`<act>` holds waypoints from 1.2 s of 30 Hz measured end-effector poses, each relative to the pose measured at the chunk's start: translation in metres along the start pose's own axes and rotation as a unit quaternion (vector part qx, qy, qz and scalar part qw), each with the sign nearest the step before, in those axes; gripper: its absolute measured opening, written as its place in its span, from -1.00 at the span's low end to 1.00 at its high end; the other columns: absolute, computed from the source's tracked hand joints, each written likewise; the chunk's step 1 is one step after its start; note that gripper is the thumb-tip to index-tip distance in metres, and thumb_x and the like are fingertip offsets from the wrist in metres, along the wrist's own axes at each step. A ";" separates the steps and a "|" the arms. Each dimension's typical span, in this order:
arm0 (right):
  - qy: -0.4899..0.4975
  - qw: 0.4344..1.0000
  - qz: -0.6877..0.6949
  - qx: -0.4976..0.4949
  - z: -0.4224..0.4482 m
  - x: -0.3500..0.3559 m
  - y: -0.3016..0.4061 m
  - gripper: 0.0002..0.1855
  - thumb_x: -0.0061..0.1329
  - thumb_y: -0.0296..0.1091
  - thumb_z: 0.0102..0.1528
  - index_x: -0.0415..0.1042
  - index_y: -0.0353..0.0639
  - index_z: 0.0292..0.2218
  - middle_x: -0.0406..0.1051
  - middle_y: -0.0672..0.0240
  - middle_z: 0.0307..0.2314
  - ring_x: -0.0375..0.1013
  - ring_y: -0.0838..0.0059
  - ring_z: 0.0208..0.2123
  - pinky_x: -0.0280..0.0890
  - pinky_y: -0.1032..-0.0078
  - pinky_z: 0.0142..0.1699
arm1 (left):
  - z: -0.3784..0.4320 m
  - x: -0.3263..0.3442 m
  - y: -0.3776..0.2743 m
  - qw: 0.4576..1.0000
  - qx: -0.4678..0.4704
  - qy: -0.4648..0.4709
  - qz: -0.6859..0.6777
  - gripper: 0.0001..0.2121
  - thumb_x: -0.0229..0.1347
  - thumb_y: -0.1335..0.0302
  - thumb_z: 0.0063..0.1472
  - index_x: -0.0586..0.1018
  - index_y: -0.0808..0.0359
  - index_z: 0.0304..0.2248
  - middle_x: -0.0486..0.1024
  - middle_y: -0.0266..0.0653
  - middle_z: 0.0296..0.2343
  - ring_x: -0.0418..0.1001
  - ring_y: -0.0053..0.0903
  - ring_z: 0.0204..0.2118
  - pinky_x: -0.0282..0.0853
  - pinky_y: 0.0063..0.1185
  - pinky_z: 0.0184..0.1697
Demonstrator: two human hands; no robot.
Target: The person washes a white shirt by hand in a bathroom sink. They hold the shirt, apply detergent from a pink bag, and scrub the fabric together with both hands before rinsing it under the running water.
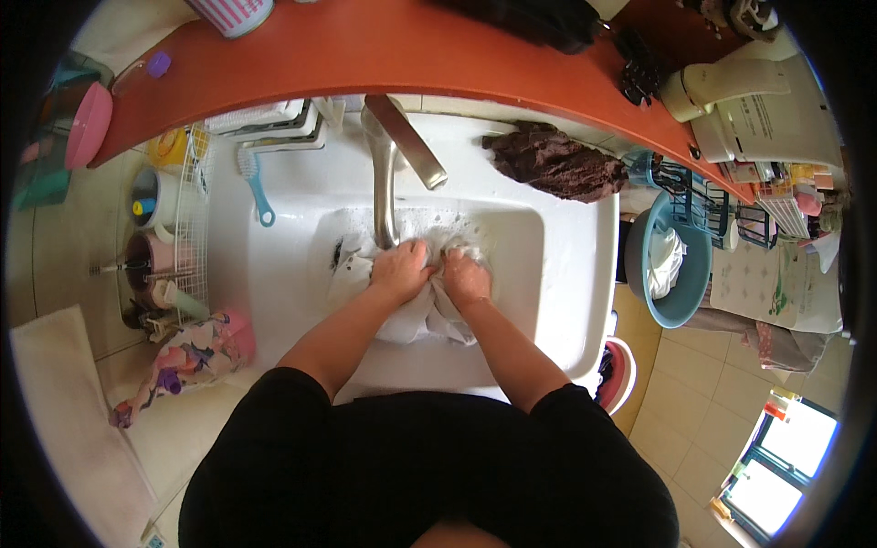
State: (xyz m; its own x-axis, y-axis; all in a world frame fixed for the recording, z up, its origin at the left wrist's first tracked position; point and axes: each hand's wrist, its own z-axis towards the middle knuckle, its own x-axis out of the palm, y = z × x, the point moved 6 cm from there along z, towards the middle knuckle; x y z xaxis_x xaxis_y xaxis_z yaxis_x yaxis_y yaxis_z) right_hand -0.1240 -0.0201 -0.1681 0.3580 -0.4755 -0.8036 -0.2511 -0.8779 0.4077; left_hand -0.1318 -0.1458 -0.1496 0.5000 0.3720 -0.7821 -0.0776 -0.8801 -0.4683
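Wet white cloth (411, 322) lies bunched in the basin of a white sink (569, 274), with soapy bubbles beside it. My left hand (401, 272) grips part of the cloth just below the spout of the metal faucet (386, 185). Close by on the right, my right hand (467, 275) is closed on another part of the same cloth. The two hands nearly touch, fingertips pointing away from me. Small dark marks show on the cloth at its left end. Whether water runs from the spout is hard to tell.
An orange-red shelf (384, 55) overhangs the sink's back. A blue brush (257, 192) lies on the left rim, dark brown cloth (555, 163) on the back right. A white wire rack (192, 226) with cups stands left; a blue basin (668, 312) holding white cloth is right.
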 end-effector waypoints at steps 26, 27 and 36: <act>0.028 0.862 0.505 -0.030 -0.007 -0.042 -0.039 -0.82 -0.19 -0.26 0.05 0.24 -0.18 -0.44 0.23 0.48 -0.57 0.15 0.71 -0.50 0.09 0.74 -0.38 | -0.025 -0.043 0.053 0.800 -0.124 -0.034 -0.585 -0.85 0.07 0.50 -0.04 0.45 0.39 -0.43 0.34 -0.43 -0.57 0.23 -0.73 -0.49 0.13 -0.72 -0.43; 0.026 0.863 0.503 -0.030 -0.006 -0.040 -0.039 -0.82 -0.19 -0.26 0.05 0.24 -0.18 -0.44 0.23 0.48 -0.57 0.15 0.71 -0.50 0.09 0.74 -0.38 | -0.023 -0.040 0.051 0.800 -0.122 -0.033 -0.586 -0.85 0.07 0.50 -0.04 0.45 0.39 -0.43 0.34 -0.43 -0.57 0.23 -0.73 -0.49 0.13 -0.72 -0.43; 0.067 0.922 0.351 0.148 -0.001 -0.012 -0.003 -0.48 -0.09 0.00 -0.06 0.29 -0.38 -0.30 0.33 0.28 -0.56 0.33 0.49 -0.53 0.24 0.59 -0.43 | 0.012 -0.004 0.050 0.973 -0.069 -0.166 -0.148 -0.76 -0.03 0.37 0.03 0.39 0.21 -0.27 0.36 -0.22 -0.57 0.34 -0.45 -0.48 0.25 -0.50 -0.40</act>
State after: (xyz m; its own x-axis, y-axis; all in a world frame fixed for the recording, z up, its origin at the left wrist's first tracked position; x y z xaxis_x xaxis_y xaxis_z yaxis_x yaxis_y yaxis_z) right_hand -0.1270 -0.0116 -0.1590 0.1171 -0.9410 -0.3176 -0.6900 -0.3071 0.6554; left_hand -0.1479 -0.1883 -0.1747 0.1755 0.6693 -0.7220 0.1543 -0.7430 -0.6512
